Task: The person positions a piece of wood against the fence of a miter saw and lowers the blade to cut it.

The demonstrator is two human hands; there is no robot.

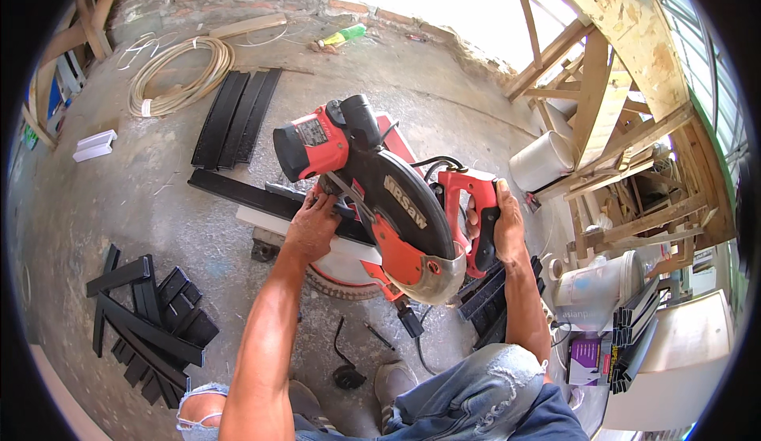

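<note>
A red and black miter saw [396, 195] stands on the floor before me, its blade guard over the saw table [341, 258]. My right hand [506, 223] is closed around the saw's handle, thumb on top. A long black profile [238, 192] lies across the saw table and sticks out to the left. My left hand [311, 225] is closed on this profile beside the blade guard, fingers bent over it; their tips are partly hidden by the saw. The part of the profile under the guard is hidden.
Short black pieces [147, 314] are heaped at the left, more black lengths [236, 120] lie beyond the saw, and others [485, 302] at its right. A tape measure [349, 376] lies near my shoes. A coiled hose [181, 76], buckets [598, 286] and timber [634, 163] stand around.
</note>
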